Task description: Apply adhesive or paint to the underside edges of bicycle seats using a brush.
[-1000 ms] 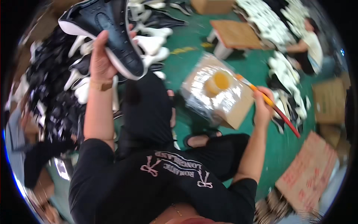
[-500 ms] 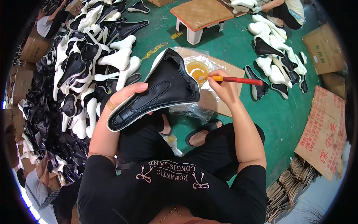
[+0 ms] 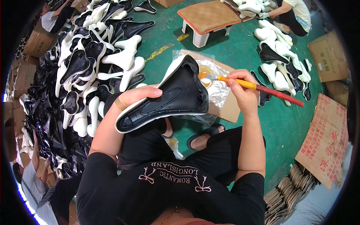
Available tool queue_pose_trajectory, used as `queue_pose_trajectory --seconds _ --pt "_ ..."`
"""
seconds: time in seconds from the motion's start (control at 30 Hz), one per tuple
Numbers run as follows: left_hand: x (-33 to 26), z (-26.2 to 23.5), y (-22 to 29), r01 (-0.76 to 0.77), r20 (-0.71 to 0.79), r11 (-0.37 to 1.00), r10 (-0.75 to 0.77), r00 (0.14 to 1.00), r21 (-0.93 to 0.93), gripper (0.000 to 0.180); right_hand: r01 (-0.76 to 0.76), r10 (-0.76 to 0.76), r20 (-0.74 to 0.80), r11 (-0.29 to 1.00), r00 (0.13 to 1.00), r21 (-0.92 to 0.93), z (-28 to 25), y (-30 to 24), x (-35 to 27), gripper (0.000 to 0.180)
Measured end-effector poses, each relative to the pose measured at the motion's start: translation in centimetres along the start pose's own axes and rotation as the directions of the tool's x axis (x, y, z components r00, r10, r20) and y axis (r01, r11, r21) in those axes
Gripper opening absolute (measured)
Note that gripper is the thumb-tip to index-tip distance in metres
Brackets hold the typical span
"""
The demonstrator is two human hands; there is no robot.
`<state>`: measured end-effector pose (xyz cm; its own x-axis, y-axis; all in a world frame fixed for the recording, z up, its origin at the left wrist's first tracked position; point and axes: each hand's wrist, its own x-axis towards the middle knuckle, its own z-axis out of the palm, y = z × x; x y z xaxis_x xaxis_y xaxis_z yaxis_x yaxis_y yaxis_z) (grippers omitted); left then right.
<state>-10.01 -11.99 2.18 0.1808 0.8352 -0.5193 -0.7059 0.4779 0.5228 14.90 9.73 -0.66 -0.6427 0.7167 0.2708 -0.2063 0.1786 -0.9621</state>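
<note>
A bicycle saddle (image 3: pixel 173 98), with a black plastic underside facing up and a white padded rim, is held over my lap by my left hand (image 3: pixel 140 94). The thumb lies on its near-left edge and the fingers go out of sight beneath. My right hand (image 3: pixel 243 90) grips a brush (image 3: pixel 258 88) with a yellow and red handle. Its bristles are close to the saddle's wide end; whether they touch I cannot tell. Behind that end, partly hidden, sits a bowl (image 3: pixel 205 70) of amber liquid on crinkled clear plastic over a cardboard sheet (image 3: pixel 229 111).
A big heap of white and black saddle parts (image 3: pixel 122 58) lies to the left, a smaller pile (image 3: pixel 275 77) to the right. A low stool (image 3: pixel 208 17) stands ahead. Cardboard boxes (image 3: pixel 328 56) and a leaning cardboard sheet (image 3: pixel 324 140) line the right. Other people work nearby.
The brush has moved from over the bowl toward the saddle's wide end, its handle now angled down to the right. The saddle has shifted slightly right and tilted.
</note>
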Motion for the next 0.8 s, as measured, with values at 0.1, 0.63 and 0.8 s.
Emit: queue_pose_trajectory --seconds 0.1,0.63,0.8 --pt "0.1 0.7 -0.3 -0.028 -0.002 1.0 0.028 1.0 -0.007 0.066 0.087 -0.08 0.047 0.979 0.996 -0.184 0.0 -0.7 0.1 0.009" --pt "-0.1 -0.5 0.1 -0.216 0.103 0.904 0.191 0.976 0.369 0.084 0.107 -0.041 0.172 0.913 0.984 -0.395 -0.5 -2.7 -0.3 0.006" --pt "0.3 -0.6 -0.1 -0.265 0.086 0.756 0.268 0.96 0.598 0.09 -0.035 0.085 0.13 0.938 0.988 -0.345 -0.1 -2.3 -0.5 0.007"
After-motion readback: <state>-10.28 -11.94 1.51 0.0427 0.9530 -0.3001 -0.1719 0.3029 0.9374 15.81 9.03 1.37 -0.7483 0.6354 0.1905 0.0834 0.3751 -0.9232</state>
